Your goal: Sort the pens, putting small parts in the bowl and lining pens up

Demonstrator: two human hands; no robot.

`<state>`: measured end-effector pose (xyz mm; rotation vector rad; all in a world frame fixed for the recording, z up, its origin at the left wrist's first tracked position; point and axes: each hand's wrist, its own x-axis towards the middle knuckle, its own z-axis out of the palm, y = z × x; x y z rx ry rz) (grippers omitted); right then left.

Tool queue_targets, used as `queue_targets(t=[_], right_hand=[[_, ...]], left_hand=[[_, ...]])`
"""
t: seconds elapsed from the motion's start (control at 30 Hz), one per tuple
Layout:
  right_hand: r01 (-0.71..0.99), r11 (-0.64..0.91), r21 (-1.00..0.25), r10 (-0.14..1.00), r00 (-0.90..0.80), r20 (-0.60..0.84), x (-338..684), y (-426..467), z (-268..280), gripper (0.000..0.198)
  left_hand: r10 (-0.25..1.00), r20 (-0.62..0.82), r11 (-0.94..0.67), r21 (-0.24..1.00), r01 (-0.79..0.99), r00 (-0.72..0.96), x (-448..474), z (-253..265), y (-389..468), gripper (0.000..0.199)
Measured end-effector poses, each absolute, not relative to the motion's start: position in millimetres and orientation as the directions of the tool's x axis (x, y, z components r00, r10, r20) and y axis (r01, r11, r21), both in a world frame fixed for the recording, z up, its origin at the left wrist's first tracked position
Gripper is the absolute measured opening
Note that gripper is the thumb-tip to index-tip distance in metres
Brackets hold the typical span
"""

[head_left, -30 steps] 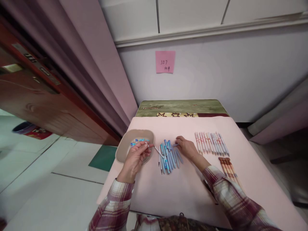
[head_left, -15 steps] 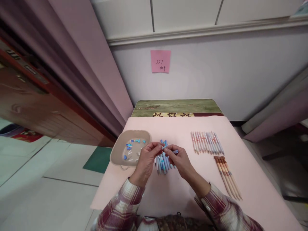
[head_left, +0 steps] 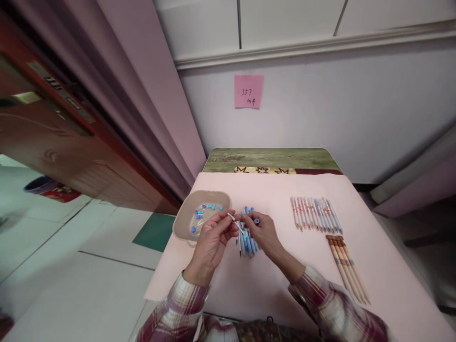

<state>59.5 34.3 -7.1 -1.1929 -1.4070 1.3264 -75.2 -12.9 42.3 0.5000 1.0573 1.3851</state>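
Note:
My left hand [head_left: 213, 237] is closed in a pinch on a thin white stick [head_left: 235, 222], which slants down to the right from its fingertips. Close beside it, my right hand [head_left: 264, 236] is wrapped round a blue pen [head_left: 256, 221], whose round end pokes out past the fingers. The rest of that pen is hidden by the hand. Below and behind both hands lies a loose pile of blue and white pens [head_left: 248, 243] on the pink tabletop [head_left: 249, 285]. A beige bin [head_left: 181, 223] stands left of my left hand, holding several small blue pieces [head_left: 199, 213] and white sticks.
To the right, a row of pale patterned pens [head_left: 315, 214] lies side by side. Nearer me are several tan pens with brown tops [head_left: 347, 268]. A green board [head_left: 270, 159] sits behind the pink cover, against the wall. A red-brown door [head_left: 89, 156] is at left.
The view has swung slightly left. A white stick now shows clearly in my left fingers, where only a small tip showed before. The blue pen in my right hand now points more toward me.

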Motion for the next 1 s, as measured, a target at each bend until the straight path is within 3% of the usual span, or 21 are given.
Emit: queue_targets(t=[0.07, 0.13, 0.3, 0.4, 0.83, 1.0], right_hand=[[0.162, 0.086, -0.983, 0.970, -0.238, 0.046, 40.8, 46.1, -7.3, 0.024], [0.158, 0.077, -0.984, 0.949, -0.315, 0.024, 23.2, 55.7, -7.6, 0.015], [-0.176, -0.246, -0.953, 0.897, -0.413, -0.156, 16.3, 55.4, -9.9, 0.028], [-0.247, -0.343, -0.906, 0.875, -0.436, -0.212, 39.0, 44.6, -8.2, 0.029], [-0.310, -0.463, -0.830, 0.796, -0.558, -0.236, 88.3, 19.3, -5.2, 0.044], [-0.249, -0.333, -0.909, 0.856, -0.484, -0.181, 91.9, 13.5, -14.5, 0.038]], left_hand=[[0.944, -0.278, 0.145, 0.832, -0.535, -0.176, -78.8, 47.1, -16.6, 0.029], [0.941, -0.257, 0.106, 0.840, -0.532, -0.218, -83.7, 50.3, -19.1, 0.030], [0.908, -0.237, 0.039, 0.869, -0.494, -0.346, -98.8, 50.8, -22.9, 0.037], [0.898, -0.209, 0.020, 0.898, -0.439, -0.387, -101.2, 46.4, -21.1, 0.034], [0.971, -0.158, 0.102, 0.952, -0.290, -0.180, -72.1, 35.7, -1.8, 0.019], [0.969, -0.151, 0.096, 0.959, -0.266, -0.196, -71.3, 31.3, -0.6, 0.022]])
